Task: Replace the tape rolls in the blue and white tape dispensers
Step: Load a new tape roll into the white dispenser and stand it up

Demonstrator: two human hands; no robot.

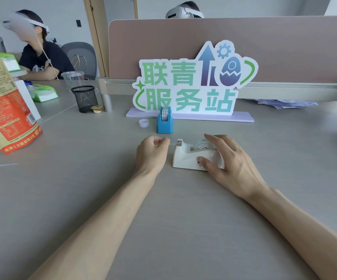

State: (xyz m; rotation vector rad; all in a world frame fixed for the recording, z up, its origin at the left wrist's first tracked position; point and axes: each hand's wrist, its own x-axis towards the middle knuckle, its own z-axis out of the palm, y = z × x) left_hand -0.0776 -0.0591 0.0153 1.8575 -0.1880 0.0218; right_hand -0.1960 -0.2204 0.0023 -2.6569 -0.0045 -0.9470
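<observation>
Near, my right hand (230,158) clasps the white dispenser (188,158), roll (202,144) seated; my curled left hand (151,150) pinches what looks like its tape end (172,145). Farther, the blue dispenser (164,123) is loaded too, a bare core (143,123) left of it. Nearly finished, I judge.

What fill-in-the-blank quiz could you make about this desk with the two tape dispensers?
1. The left hand curls beside the white dispenser; the ____ hand holds it.
2. The blue dispenser stands in front of the ____.
3. The small white ring lies on the blue dispenser's ____ side.
4. The mesh pen cup is coloured ____.
Missing words: right; sign; left; black.
</observation>
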